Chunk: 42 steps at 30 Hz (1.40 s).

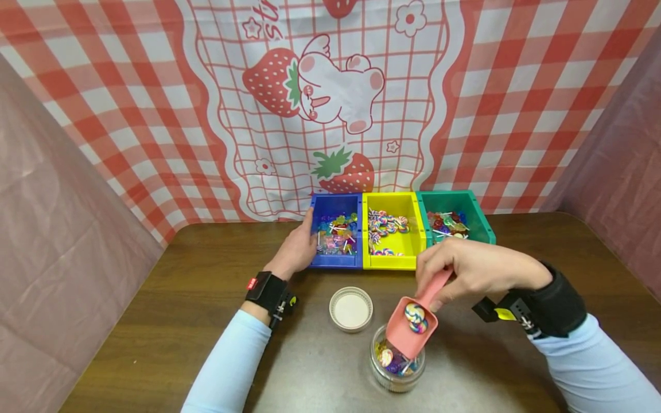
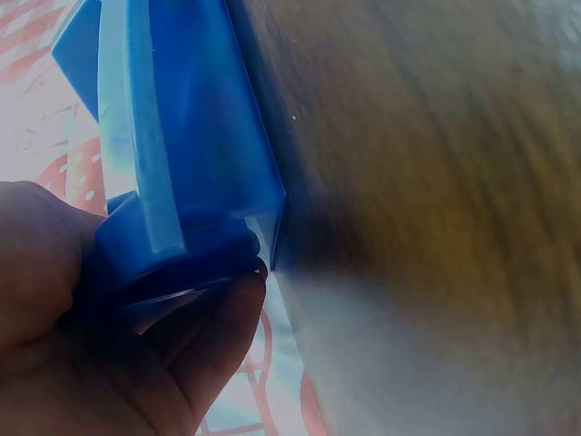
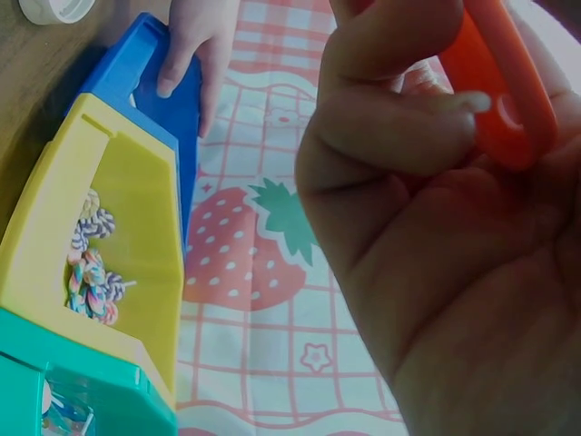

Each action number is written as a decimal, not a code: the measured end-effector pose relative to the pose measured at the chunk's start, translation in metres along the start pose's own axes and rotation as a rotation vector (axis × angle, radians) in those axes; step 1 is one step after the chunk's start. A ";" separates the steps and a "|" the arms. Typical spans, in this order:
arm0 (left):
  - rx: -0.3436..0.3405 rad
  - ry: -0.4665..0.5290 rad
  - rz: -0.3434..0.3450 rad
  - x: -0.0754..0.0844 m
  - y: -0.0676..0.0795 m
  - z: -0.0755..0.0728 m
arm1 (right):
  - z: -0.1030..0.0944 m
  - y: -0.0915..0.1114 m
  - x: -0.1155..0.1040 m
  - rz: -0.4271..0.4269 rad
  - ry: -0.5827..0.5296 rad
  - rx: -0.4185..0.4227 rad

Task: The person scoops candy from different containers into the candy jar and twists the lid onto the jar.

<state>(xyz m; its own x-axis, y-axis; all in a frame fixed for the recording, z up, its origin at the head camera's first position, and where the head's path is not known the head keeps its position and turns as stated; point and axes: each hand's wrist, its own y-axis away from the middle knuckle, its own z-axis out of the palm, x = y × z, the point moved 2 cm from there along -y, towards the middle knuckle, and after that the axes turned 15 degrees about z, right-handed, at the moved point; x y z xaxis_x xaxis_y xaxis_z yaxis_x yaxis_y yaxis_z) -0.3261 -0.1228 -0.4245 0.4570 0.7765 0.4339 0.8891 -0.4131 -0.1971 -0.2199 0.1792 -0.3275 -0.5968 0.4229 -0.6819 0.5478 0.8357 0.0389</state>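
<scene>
My right hand [image 1: 467,267] grips the handle of a pink scoop [image 1: 405,327], which tilts down over the mouth of a clear glass jar [image 1: 396,383]. A few swirl-patterned candies [image 1: 415,315] lie in the scoop, and mixed colourful candies fill the jar. Against the left wall of a blue bin [image 1: 337,261] is my left hand [image 1: 294,246]; the left wrist view shows its thumb and fingers holding the bin's edge. In the right wrist view the scoop handle [image 3: 508,82] sits in the curled right fingers; the scoop's bowl is outside that view.
Right of the blue bin adjoin a yellow bin [image 1: 389,263] with swirl lollipops and a green bin [image 1: 485,229] with mixed candies. A round white lid [image 1: 351,310] lies on the wooden table [image 1: 170,310], left of the jar. A checked strawberry cloth [image 1: 206,143] hangs behind.
</scene>
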 end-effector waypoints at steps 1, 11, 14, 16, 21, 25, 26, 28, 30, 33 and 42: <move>-0.001 -0.001 0.002 0.000 0.000 0.000 | 0.000 0.000 0.000 0.005 0.003 0.001; -0.006 0.000 0.012 0.000 -0.001 -0.001 | 0.000 0.002 -0.007 0.001 0.082 0.050; -0.008 -0.002 0.019 0.001 -0.001 -0.001 | 0.001 0.003 -0.009 0.012 0.084 0.053; -0.010 -0.004 0.020 0.001 -0.002 -0.001 | 0.001 0.004 -0.011 0.026 0.088 0.057; -0.014 -0.005 0.014 0.002 -0.001 -0.002 | 0.001 0.005 -0.014 0.049 0.091 0.063; -0.015 -0.004 0.010 0.002 -0.001 -0.002 | 0.001 0.005 -0.015 0.048 0.100 0.070; -0.016 -0.003 0.010 0.002 -0.001 -0.002 | 0.001 0.005 -0.015 0.039 0.105 0.074; -0.015 -0.003 0.011 0.002 -0.001 -0.001 | 0.001 0.005 -0.016 0.012 0.115 0.082; -0.015 -0.004 0.013 0.001 -0.001 -0.001 | 0.000 0.005 -0.016 -0.007 0.129 0.090; -0.014 -0.008 0.015 0.001 -0.001 -0.001 | -0.002 0.006 -0.016 0.048 0.182 0.115; -0.015 0.006 0.000 0.000 -0.001 -0.001 | -0.008 0.010 -0.007 0.288 0.230 0.127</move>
<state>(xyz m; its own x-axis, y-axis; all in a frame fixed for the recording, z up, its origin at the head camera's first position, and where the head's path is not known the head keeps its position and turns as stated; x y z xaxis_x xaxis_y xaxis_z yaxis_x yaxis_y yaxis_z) -0.3271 -0.1231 -0.4233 0.4569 0.7736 0.4389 0.8885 -0.4205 -0.1838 -0.2152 0.1877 -0.3163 -0.5158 0.7134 -0.4742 0.7717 0.6274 0.1045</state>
